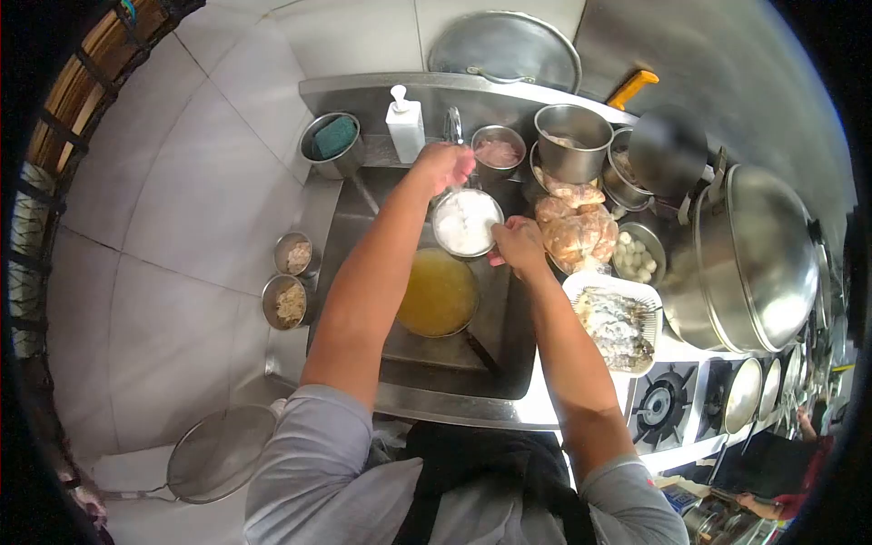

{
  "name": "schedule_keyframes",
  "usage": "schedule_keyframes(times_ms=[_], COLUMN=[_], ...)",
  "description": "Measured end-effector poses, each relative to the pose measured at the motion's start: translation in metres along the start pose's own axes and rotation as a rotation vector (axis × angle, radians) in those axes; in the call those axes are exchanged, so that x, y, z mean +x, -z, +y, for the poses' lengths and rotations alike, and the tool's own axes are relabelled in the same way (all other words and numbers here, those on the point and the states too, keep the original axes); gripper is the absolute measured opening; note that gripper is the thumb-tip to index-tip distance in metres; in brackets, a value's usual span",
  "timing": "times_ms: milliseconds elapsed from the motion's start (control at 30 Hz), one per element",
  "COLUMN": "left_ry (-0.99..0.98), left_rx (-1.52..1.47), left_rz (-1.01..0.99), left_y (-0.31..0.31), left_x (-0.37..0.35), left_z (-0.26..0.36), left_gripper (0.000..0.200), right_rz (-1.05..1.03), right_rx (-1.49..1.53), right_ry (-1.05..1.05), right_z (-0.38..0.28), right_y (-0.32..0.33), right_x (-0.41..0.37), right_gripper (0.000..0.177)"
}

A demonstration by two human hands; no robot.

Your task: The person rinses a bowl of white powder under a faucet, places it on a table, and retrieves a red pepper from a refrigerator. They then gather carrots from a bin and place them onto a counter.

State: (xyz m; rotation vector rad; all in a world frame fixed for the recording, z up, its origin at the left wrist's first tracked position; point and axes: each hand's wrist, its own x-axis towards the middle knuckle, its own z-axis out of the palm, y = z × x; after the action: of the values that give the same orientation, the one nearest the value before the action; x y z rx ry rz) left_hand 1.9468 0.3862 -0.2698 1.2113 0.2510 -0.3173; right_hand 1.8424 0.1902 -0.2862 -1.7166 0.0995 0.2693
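Observation:
A round metal bowl (pixel 467 223) with white contents is held over the sink (pixel 363 345). My right hand (pixel 520 243) is closed on the bowl's right rim. Just above the bowl's far left edge is my left hand (pixel 445 167), in front of the faucet (pixel 453 123); its fingers are bent and blurred, so I cannot tell whether they grip anything. Below the bowl, in the sink, sits a pan (pixel 439 292) of cloudy yellow liquid, its dark handle pointing toward me.
Behind the sink stand a soap pump bottle (pixel 406 127) and a pot with a green sponge (pixel 334 136). On the right are bagged poultry (pixel 579 232), a white basket of shrimp (pixel 618 325), a large domed pot (pixel 758 259) and a gas burner (pixel 660 406). A strainer (pixel 221 454) lies at left.

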Motion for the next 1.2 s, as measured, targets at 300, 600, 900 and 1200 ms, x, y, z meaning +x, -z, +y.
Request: schedule_keyframes(times_ms=[300, 600, 900, 1200], left_ry=[-0.007, 0.019, 0.011, -0.154], left_rx=[0.074, 0.627, 0.064, -0.103], left_rz=[0.007, 0.152, 0.175, 0.476], left_y=[0.0, 0.068, 0.067, 0.057], left_x=[-0.02, -0.125, -0.157, -0.158], left_z=[0.013, -0.013, -0.066, -0.073], left_gripper=[0.018, 0.018, 0.009, 0.008], right_rz=[-0.118, -0.217, -0.502, -0.224], right_rx=[-0.02, -0.024, -0.138, 0.293], right_ry=[-0.079, -0.05, 0.0, -0.026], right_z=[0.0, -0.011, -0.023, -0.015], right_y=[-0.029, -0.022, -0.028, -0.046], right_x=[0.005, 0.008, 0.033, 0.095], right_gripper=[0.018, 0.024, 0.019, 0.022])
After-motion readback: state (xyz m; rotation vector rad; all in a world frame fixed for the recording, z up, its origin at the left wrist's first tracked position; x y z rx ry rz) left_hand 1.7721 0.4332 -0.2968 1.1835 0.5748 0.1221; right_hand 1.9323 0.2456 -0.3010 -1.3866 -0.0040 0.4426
